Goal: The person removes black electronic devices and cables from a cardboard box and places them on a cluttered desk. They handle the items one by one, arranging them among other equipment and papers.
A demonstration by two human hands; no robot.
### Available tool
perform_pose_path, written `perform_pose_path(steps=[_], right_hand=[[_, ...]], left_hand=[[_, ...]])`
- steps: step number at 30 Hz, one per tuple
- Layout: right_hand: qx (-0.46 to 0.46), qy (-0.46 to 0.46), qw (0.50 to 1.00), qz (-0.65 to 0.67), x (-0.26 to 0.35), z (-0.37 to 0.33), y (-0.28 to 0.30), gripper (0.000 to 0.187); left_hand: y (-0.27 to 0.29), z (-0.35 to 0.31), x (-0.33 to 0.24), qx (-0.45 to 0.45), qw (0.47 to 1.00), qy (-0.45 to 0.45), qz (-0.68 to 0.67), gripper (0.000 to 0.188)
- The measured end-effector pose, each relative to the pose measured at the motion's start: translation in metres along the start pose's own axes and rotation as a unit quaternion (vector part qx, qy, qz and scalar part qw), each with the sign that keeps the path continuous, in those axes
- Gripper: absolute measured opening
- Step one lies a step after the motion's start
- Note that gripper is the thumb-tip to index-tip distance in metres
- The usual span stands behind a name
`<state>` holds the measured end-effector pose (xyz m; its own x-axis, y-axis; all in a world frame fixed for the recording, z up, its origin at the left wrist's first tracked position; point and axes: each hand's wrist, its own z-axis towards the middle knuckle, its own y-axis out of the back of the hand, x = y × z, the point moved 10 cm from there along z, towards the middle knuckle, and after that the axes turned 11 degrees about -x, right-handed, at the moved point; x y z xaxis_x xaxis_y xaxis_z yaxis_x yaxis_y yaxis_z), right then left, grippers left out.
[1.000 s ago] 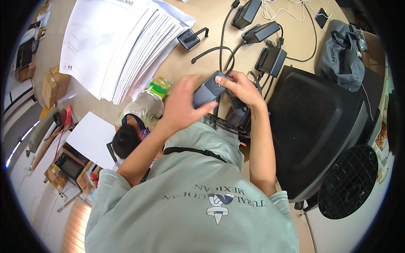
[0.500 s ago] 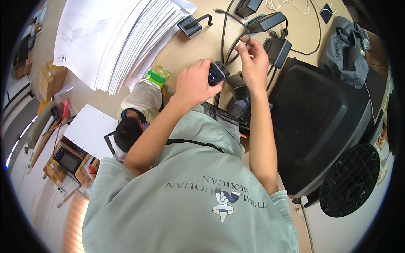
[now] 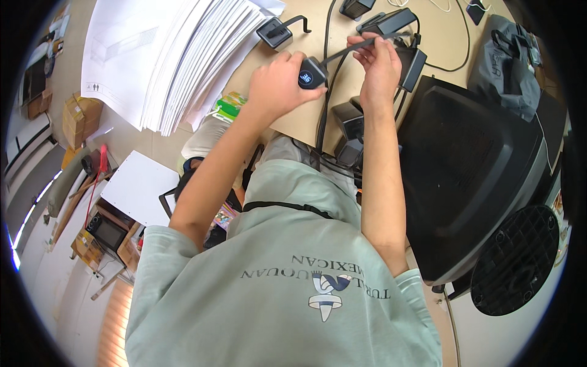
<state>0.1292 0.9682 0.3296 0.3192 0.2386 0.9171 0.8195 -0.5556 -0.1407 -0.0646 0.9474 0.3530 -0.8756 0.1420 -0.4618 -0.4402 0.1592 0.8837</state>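
Note:
My left hand (image 3: 275, 84) is closed around a small black power bank (image 3: 312, 74) whose round display glows with digits. A short black cable (image 3: 346, 52) runs from the power bank, pulled nearly straight. At its far end my right hand (image 3: 383, 68) pinches it between thumb and fingers; the cable's tip is hard to make out. Beyond the left hand stands a similar black block (image 3: 275, 34) with a bent cable loop. Several more black blocks, one of them a long block (image 3: 386, 22), lie around my right hand.
A thick paper stack (image 3: 177, 61) covers the table's left side, with a green-and-white packet (image 3: 230, 106) below it. To the right are a large black case (image 3: 458, 165) and a grey bag (image 3: 504, 70). Loose black cables (image 3: 324, 116) cross the tabletop. Another person (image 3: 205, 144) is partly hidden behind my left arm.
Both hands have moved farther from my body. The cable has gone from a curved loop to nearly straight. The power bank's display has turned more into view.

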Motion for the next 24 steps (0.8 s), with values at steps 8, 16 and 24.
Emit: perform_pose_path(steps=[8, 16, 24], right_hand=[[-0.042, 0.041, 0.998, -0.013, -0.002, 0.018, -0.009, 0.023], [-0.037, -0.099, 0.993, -0.059, -0.071, 0.013, -0.009, 0.026], [-0.086, -0.206, 0.975, 0.011, -0.111, 0.041, -0.01, 0.021]], left_hand=[[-0.042, 0.027, 0.007, 0.052, 0.988, -0.066, 0.13, 0.073], [-0.07, 0.027, 0.02, 0.106, 0.98, -0.061, 0.154, 0.068], [0.009, 0.035, -0.066, 0.069, 0.981, -0.169, -0.067, 0.027]])
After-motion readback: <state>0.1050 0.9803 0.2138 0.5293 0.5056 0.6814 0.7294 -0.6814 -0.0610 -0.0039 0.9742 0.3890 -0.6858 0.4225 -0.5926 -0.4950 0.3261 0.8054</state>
